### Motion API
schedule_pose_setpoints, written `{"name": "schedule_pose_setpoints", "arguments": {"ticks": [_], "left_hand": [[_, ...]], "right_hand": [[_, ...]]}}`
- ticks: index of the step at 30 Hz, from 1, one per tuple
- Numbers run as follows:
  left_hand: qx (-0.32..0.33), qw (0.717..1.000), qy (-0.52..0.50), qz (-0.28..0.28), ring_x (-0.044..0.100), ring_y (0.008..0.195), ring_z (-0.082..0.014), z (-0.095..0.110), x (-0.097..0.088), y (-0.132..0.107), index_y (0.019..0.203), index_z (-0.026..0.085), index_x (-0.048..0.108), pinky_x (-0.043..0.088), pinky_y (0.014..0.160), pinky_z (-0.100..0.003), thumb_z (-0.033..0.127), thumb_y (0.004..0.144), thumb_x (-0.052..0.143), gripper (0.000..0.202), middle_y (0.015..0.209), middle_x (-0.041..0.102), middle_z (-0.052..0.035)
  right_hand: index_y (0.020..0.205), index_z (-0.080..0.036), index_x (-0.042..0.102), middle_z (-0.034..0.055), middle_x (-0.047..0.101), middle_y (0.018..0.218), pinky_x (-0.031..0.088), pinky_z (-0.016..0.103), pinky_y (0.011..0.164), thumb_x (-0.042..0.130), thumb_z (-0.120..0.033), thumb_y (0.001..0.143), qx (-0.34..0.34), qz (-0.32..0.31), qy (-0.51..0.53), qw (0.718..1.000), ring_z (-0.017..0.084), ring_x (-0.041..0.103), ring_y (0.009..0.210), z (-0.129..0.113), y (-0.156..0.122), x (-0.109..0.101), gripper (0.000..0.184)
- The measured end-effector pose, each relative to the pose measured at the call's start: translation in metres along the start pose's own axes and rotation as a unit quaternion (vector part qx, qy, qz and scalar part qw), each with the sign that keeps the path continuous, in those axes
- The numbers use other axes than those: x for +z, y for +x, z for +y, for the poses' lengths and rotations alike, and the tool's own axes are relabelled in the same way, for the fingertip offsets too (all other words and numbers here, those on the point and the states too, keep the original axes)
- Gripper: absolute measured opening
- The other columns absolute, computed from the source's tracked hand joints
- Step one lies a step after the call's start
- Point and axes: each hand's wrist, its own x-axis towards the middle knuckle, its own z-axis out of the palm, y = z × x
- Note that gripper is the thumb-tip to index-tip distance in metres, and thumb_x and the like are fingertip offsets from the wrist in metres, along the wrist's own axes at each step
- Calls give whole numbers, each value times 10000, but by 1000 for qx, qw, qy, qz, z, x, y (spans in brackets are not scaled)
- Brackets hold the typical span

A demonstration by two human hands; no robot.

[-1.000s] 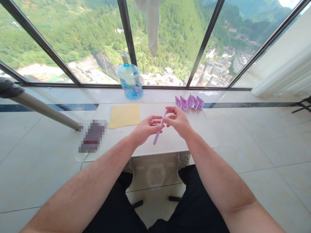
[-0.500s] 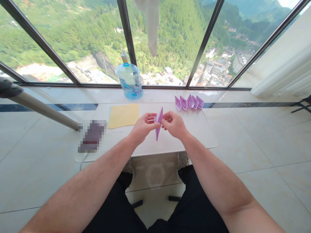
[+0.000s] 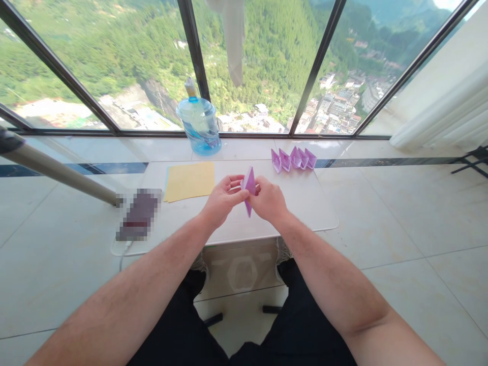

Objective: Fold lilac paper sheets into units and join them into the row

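Observation:
Both my hands meet above the middle of a small white table point(image 3: 305, 203). My left hand point(image 3: 221, 198) and my right hand point(image 3: 269, 201) pinch a folded purple paper piece point(image 3: 249, 187) between their fingertips; it stands upright with pointed ends above and below the fingers. A row of several finished purple folded pieces point(image 3: 293, 159) stands at the table's far right corner. A stack of yellow paper sheets point(image 3: 189, 181) lies flat to the left of my hands.
A blue water jug point(image 3: 199, 125) stands on the sill by the window. A blurred dark phone-like object point(image 3: 138, 219) lies at the table's left end. A grey pole point(image 3: 53, 168) slants in from the left. Tiled floor surrounds the table.
The purple paper went from a thin strip seen edge-on to a wider pointed shape. My hands closed together on it, and the view shifted slightly.

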Motion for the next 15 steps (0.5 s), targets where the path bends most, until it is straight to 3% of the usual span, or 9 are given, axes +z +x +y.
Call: {"name": "schedule_pose_setpoints", "arguments": {"ticks": [7,15], "left_hand": [[5,999,-38,-11,640,1075,-223,1,8,-5,1137,204,639,516,919,-389,269,681,812,493,1173,679,-81],[13,1000,-19,-10,651,1055,-243,1,8,-5,1137,191,645,509,913,-396,261,621,862,565,1207,669,-102]], "right_hand": [[966,-228,648,84,725,835,379,307,633,548,-350,883,23,33,-79,996,247,655,744,-4,1,1,179],[956,-239,686,47,725,811,404,301,638,552,-324,879,-18,35,-14,999,224,647,735,-1,0,-3,177]]}}
